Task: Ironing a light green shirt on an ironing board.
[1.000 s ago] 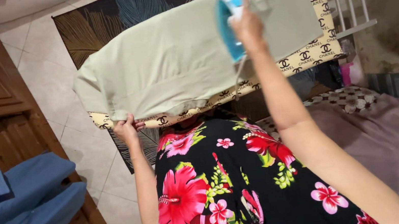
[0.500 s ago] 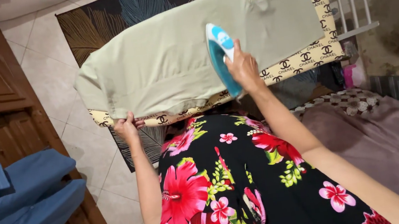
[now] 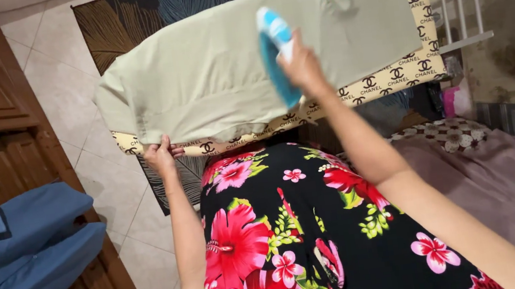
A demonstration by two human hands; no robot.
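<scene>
We have the pale green cloth (image 3: 214, 70) spread flat over the ironing board (image 3: 394, 73). Our right hand (image 3: 300, 66) grips the blue iron (image 3: 276, 49) near the middle, our left hand (image 3: 159, 156) pinches the near hem. The middle looks smooth; the left end seems unpressed.

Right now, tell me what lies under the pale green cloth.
Under the pale green cloth lies an ironing board with a cream patterned cover, showing along the near edge and far end. The board's middle is covered, so nothing can be seen there. A blue iron rests on top.
</scene>
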